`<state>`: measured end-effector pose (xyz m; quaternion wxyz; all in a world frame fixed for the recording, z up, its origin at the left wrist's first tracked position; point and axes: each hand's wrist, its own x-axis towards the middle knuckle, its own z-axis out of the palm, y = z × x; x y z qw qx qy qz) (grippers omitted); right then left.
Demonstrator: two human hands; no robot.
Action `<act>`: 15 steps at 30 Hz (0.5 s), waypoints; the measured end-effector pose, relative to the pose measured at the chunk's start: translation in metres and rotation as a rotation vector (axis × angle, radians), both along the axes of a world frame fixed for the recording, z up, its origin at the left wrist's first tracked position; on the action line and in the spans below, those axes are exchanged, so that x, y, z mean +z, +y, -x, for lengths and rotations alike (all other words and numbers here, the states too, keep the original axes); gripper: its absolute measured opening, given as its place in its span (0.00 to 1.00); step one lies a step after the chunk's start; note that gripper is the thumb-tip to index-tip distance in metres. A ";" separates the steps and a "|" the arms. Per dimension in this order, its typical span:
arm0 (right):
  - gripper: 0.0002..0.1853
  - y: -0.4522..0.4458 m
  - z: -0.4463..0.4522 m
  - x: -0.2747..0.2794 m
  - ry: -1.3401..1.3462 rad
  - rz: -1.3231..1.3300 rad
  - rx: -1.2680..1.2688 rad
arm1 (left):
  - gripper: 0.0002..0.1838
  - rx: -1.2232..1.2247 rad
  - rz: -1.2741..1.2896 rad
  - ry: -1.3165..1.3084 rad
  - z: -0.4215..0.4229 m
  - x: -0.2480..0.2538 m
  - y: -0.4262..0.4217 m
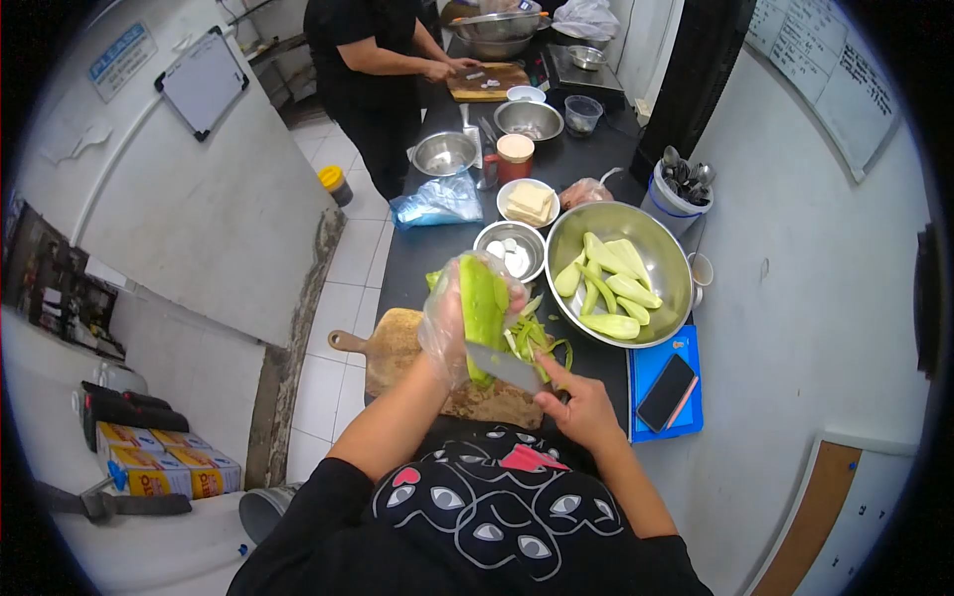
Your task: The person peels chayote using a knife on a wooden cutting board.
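Observation:
My left hand (446, 320), in a clear plastic glove, is wrapped round a long light-green vegetable (483, 298), held upright over a wooden cutting board (394, 343). Its exact kind I cannot tell. Bare, my right hand (582, 405) grips a knife (505, 366) by the handle, the broad blade lying against the vegetable's lower end. Green peelings (527, 338) are heaped on the board's far right side, partly hidden behind my hands. Right of them, a large steel bowl (686, 298) holds several pale-green peeled vegetables (618, 260).
Beyond my hands stand a small steel bowl with white pieces (512, 250), a bowl of pale yellow slabs (530, 202) and a blue plastic bag (437, 204). A phone (667, 391) lies on a blue folder at right. At the far end, a co-worker (368, 70) cuts on another board (502, 77).

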<state>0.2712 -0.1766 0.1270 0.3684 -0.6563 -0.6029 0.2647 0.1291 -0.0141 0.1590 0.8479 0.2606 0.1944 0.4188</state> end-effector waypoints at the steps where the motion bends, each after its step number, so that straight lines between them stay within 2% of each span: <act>1: 0.29 -0.003 0.000 0.000 -0.007 0.013 0.033 | 0.24 0.014 0.018 0.022 0.002 0.000 0.005; 2: 0.29 -0.004 0.000 0.000 -0.008 0.012 0.036 | 0.25 0.028 0.037 0.044 0.003 -0.001 0.009; 3: 0.29 -0.005 0.001 0.001 -0.008 0.012 0.039 | 0.26 -0.024 0.005 -0.097 0.003 -0.007 0.015; 6: 0.29 -0.007 0.005 0.006 -0.062 0.023 0.013 | 0.26 -0.059 0.015 -0.114 0.006 -0.021 0.018; 8: 0.30 -0.003 0.007 0.009 -0.104 0.007 -0.025 | 0.25 0.009 0.059 -0.083 0.002 -0.035 0.022; 13: 0.31 0.005 0.012 0.006 -0.123 -0.067 -0.054 | 0.22 -0.030 0.148 -0.193 -0.001 -0.032 0.006; 15: 0.31 0.004 0.010 0.003 -0.047 -0.039 -0.026 | 0.22 -0.002 0.161 -0.199 -0.002 -0.033 0.006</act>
